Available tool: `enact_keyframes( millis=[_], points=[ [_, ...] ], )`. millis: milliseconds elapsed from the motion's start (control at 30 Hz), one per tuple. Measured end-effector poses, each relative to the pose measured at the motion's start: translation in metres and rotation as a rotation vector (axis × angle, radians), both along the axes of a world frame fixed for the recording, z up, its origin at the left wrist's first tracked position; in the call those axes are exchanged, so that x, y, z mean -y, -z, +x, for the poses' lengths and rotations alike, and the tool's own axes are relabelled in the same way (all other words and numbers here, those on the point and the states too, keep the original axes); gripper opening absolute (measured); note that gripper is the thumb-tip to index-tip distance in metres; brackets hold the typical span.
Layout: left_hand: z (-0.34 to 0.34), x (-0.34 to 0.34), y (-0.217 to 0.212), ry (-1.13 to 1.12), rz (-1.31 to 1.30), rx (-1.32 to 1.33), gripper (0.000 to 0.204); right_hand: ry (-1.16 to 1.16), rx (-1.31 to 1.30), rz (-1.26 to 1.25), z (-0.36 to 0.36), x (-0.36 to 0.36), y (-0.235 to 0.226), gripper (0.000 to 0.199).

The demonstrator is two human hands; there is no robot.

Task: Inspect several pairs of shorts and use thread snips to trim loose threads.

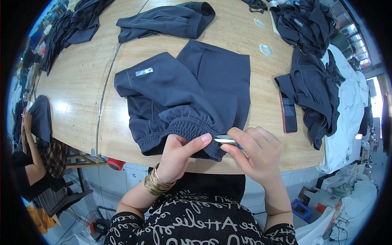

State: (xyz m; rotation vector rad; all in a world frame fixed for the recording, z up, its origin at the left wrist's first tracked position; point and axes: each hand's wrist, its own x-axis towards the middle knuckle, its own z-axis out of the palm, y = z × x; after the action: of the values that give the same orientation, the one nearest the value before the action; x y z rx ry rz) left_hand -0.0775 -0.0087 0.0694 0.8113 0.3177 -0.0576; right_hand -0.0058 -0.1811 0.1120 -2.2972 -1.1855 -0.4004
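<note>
1. The left hand [178,153] pinches the gathered waistband of the navy shorts [183,96], holding the fabric steady.
2. The right hand [255,153] grips small metal snips [225,139], tips at the waistband.
3. The shorts lie flat on the wooden table [77,94], near its front edge; a phone [288,117] lies to the right.

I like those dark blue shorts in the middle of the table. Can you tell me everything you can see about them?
The navy shorts lie flat on the wooden table, made of soft-looking knit fabric. The gathered elastic waistband faces the person, and a small light tag sits on the far left leg. The left hand pinches the waistband, while the right hand brings small metal thread snips up to it.
</note>
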Motion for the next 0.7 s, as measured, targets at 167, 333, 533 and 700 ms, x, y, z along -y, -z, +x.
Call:
enact_keyframes(
  millis=[167, 333, 533, 700],
  points=[
    [-0.0003, 0.0004, -0.0006, 0.033, -0.016, -0.004, 0.016, -0.004, 0.024, -0.019, -0.0003, 0.0024, -0.0016, 0.031],
    [0.0003, -0.0019, 0.0032, 0.046, -0.045, -0.026, 0.016, -0.018, 0.041, -0.056, 0.0024, 0.0028, -0.0037, 0.03],
    [0.001, -0.0013, 0.0058, 0.079, -0.155, -0.033, 0.015, -0.023, 0.02, -0.027, 0.0035, 0.0022, -0.0004, 0.028],
    [0.0016, -0.0012, 0.0023, 0.074, -0.169, -0.042, 0.018, -0.025, 0.052, -0.042, 0.0034, 0.0024, -0.002, 0.028]
  ],
)
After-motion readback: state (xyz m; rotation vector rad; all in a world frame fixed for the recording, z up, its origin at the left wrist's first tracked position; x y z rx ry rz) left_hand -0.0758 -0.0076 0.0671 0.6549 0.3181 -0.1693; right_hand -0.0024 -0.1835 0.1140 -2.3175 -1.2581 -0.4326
